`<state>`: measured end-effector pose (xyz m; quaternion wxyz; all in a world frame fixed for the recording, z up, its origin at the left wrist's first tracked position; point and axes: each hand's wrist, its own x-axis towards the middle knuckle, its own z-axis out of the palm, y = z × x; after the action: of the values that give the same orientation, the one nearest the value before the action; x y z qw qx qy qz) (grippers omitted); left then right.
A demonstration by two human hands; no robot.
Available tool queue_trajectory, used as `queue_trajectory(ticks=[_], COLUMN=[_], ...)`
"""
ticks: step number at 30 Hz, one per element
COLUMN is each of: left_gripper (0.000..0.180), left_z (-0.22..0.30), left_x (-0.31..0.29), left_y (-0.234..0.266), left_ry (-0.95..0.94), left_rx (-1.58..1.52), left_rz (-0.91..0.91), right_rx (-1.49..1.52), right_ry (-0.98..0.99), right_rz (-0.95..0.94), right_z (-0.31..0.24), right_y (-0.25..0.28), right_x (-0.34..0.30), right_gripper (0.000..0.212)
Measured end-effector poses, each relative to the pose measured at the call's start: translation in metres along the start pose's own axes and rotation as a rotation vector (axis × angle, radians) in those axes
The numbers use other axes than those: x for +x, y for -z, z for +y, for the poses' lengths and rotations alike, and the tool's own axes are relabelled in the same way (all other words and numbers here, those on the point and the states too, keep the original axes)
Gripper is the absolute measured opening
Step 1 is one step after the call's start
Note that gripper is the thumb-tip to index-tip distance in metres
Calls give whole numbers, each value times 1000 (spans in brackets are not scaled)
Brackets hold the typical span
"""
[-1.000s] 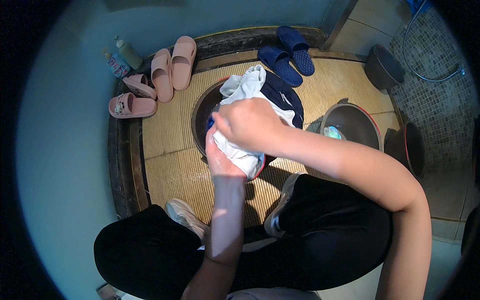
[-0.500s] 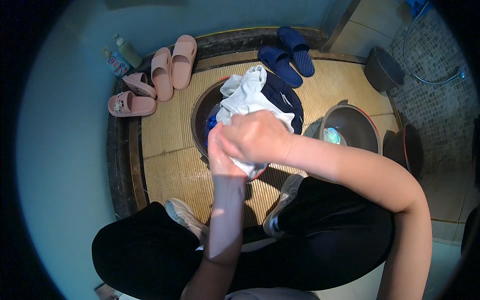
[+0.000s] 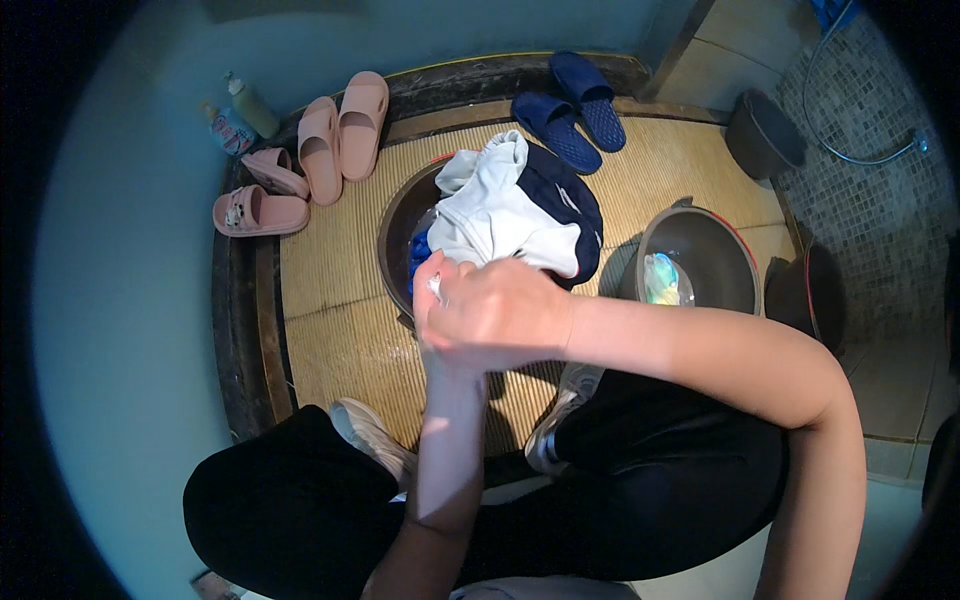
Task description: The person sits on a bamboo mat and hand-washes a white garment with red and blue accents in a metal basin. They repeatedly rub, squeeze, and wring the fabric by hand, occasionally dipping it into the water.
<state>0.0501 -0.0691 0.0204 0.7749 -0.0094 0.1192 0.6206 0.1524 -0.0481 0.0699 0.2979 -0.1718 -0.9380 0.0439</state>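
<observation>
A white garment (image 3: 495, 215) with a navy part (image 3: 578, 205) lies bunched over a brown basin (image 3: 400, 205) between my feet. My right hand (image 3: 505, 310) is closed in a fist around the near end of its white cloth. Pressed against that fist from the left, my left hand (image 3: 430, 305) is closed on the same cloth, partly hidden behind the right. A bit of white shows between thumb and fingers; the rest of the gripped cloth is covered. Bright blue fabric (image 3: 419, 250) shows inside the basin, just beyond my left hand.
To the right stands a bucket (image 3: 715, 255) holding a colourful plastic packet (image 3: 662, 280). More dark buckets (image 3: 765, 135) line the tiled wall. Pink slippers (image 3: 320, 150), blue slippers (image 3: 560, 130) and pump bottles (image 3: 250, 105) sit along the far and left edges.
My right fist has come down toward me, over the left hand and wrist. The near end of the white cloth has been drawn nearer, its lower part now hidden by the hands.
</observation>
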Motion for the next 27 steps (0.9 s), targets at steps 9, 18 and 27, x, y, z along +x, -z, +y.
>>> queue_trajectory(ticks=[9,18,27], left_gripper=[31,29,23], left_z=[-13,-3,-20], left_x=[-10,2,-21], left_y=[-28,22,-22], left_ry=[-13,6,-362], left_rx=[54,-99,479], left_rz=[198,-195,316], right_rx=[-99,197,-3], right_ry=[-297,-33,-75], right_rz=[-30,-97,9], right_z=[11,-21,5], right_y=[11,-7,5], right_x=[-4,-5,-2], right_gripper=[23,14,17])
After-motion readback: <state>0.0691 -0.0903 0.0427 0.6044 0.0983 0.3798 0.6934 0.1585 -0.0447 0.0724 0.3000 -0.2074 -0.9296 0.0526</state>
